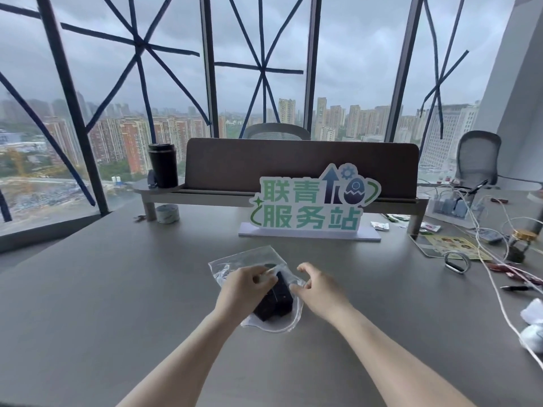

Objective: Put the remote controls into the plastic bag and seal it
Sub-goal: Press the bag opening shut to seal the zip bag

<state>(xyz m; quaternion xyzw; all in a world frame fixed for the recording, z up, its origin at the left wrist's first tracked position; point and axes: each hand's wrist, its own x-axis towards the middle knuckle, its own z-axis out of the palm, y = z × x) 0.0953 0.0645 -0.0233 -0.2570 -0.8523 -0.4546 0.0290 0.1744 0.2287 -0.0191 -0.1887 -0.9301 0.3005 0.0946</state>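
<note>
1. Head view, open room: the grey table lies bare across the lower left and lower centre of the frame, its left edge running toward the taped windows at upper left.
2. Head view, crowded edges: white cables, a pen and crumpled tissue fill the right side; a green-lettered sign stands just above centre before a low shelf that carries a black cup, with a tape roll beneath.
3. Head view, task items: the clear plastic bag lies flat at centre frame, and the dark remote controls sit inside it, bulging its near half.
4. Head view, hands: both forearms reach up from the bottom edge. The left hand bends its fingers down, pinching the bag's film over the remotes. The right hand nips the bag's right edge between thumb and forefinger, its other fingers curled.
</note>
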